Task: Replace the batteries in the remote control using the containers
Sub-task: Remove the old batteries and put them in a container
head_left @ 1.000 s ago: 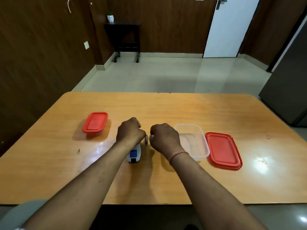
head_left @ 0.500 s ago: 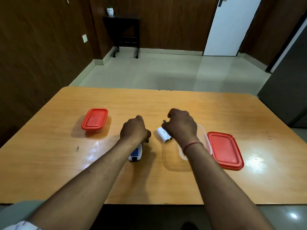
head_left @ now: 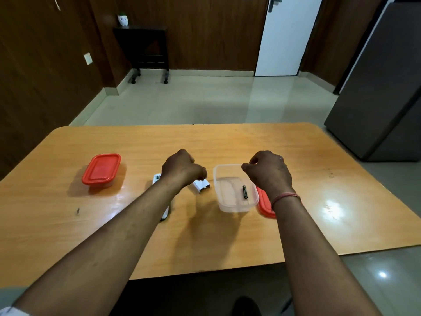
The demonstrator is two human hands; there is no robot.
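The white remote control lies on the table, mostly hidden under my left forearm. My left hand hovers just past its far end with the fingers curled in; anything pinched in them is hidden. The white battery cover lies loose between the remote and the clear open container. One black battery lies inside that container. Above the container's right wall is my right hand, fingers loosely apart and holding nothing.
A closed container with a red lid stands at the left of the wooden table. A loose red lid lies right of the clear container, partly under my right wrist. A grey cabinet stands at the right.
My right hand moved right over the clear container, and a battery now lies inside it. The battery cover it held lies on the table. My left hand rose slightly off the remote.
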